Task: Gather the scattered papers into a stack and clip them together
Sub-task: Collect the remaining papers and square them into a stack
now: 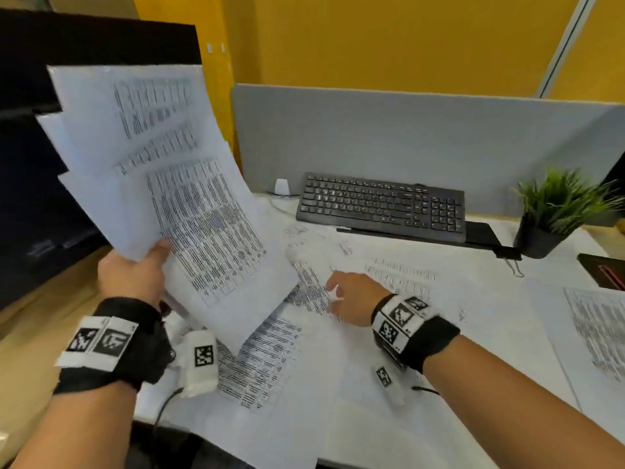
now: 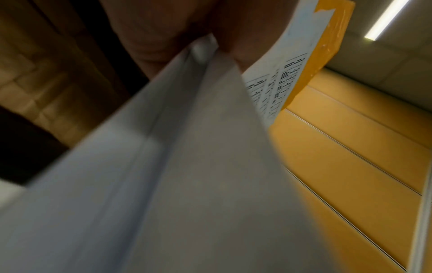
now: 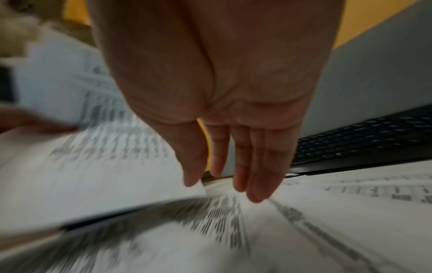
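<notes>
My left hand (image 1: 135,272) grips a fanned bunch of printed sheets (image 1: 162,170) by its lower edge, raised over the desk's left side; the left wrist view shows the blank backs of those sheets (image 2: 187,166) pinched under my thumb. My right hand (image 1: 351,296) hovers palm down with straight fingers (image 3: 252,166) just over loose printed papers (image 1: 297,333) spread on the white desk (image 1: 500,336). Another printed sheet (image 1: 602,333) lies at the right edge. A wire binder clip (image 1: 515,267) lies near the plant pot.
A black keyboard (image 1: 382,206) stands at the back before a grey partition (image 1: 406,137). A potted green plant (image 1: 554,211) is at the back right, a dark red-striped object (image 1: 605,270) beside it. A dark monitor (image 1: 44,164) fills the left.
</notes>
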